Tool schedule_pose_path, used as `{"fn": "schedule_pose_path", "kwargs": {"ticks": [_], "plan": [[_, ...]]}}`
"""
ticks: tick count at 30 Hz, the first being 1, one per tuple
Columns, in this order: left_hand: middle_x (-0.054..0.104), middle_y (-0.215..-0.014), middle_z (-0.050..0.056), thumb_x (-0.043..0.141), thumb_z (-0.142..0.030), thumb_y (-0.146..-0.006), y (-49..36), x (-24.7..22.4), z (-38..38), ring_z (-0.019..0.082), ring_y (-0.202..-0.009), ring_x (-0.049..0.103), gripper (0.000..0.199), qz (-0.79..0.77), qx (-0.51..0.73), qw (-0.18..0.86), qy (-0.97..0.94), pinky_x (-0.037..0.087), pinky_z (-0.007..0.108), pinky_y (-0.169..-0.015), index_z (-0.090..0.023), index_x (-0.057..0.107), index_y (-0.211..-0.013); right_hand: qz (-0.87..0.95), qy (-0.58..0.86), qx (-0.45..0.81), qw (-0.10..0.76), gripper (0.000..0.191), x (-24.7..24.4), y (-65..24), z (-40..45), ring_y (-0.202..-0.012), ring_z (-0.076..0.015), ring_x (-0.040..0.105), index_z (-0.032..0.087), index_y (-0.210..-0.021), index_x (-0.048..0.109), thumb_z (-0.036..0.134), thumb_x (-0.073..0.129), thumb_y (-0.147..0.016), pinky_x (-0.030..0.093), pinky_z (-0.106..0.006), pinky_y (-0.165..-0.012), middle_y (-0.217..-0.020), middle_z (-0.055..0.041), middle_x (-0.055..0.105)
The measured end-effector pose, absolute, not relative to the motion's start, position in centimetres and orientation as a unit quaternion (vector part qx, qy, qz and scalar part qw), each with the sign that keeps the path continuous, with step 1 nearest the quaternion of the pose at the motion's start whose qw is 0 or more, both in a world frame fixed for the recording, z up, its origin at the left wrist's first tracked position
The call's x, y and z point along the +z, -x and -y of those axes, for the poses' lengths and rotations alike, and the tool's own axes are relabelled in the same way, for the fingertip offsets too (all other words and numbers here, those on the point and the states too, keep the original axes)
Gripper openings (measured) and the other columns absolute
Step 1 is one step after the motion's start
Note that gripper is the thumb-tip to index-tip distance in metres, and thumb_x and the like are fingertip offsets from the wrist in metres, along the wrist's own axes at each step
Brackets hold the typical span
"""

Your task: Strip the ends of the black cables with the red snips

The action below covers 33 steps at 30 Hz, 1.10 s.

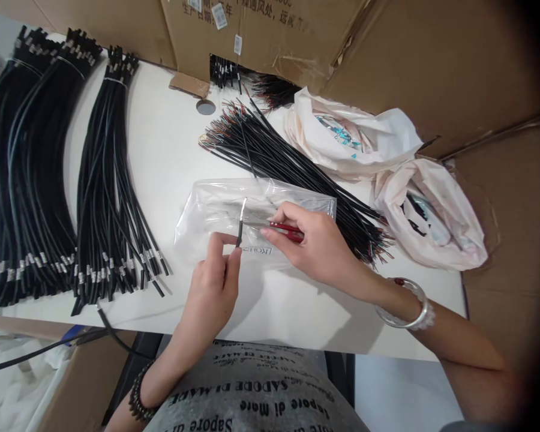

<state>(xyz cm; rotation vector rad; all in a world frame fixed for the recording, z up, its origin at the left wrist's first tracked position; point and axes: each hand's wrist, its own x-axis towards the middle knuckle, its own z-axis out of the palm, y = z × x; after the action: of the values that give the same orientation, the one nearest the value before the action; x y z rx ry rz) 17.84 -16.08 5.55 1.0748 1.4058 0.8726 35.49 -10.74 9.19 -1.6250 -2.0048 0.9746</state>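
Observation:
My left hand (213,285) pinches a black cable (240,233) between thumb and fingers, its end pointing up with a silver-coloured piece (243,207) at the tip. In my right hand (317,246) is a small tool with red handles (290,230), its grey tip close to the cable's silver-coloured end. Whether the tip touches the cable, and what kind of tool it is, I cannot tell. Beneath both hands lies a clear plastic bag (198,210) with printed letters. A bundle of black cables (292,165) with bare coloured wire ends lies just behind the bag.
Tied bundles of black cables (105,150) with silver-coloured ferrules lie on the white table (162,120) at the left. Two pale plastic bags (459,234) with small parts stand at the right. Cardboard walls (270,36) close off the back. A box with white material (18,372) sits below left.

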Motion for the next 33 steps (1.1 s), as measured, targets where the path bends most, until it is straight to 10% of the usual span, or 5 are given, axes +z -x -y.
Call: {"fn": "schedule_pose_path", "kwargs": {"ticks": [33], "plan": [[0.034, -0.052, -0.009, 0.056, -0.018, -0.090, -17.3, 3.0, 17.0, 0.010, -0.048, 0.028, 0.016, -0.528, 0.461, 0.587, -0.405, 0.023, 0.021, -0.052, -0.025, 0.052, -0.104, 0.712, 0.534, 0.381, 0.249, 0.020, 8.4, -34.9, 11.8, -0.049, -0.0089, 0.041, 0.022, -0.081, 0.051, 0.038, 0.061, -0.089, 0.033, -0.025, -0.055, -0.058, 0.0066, 0.049]]}}
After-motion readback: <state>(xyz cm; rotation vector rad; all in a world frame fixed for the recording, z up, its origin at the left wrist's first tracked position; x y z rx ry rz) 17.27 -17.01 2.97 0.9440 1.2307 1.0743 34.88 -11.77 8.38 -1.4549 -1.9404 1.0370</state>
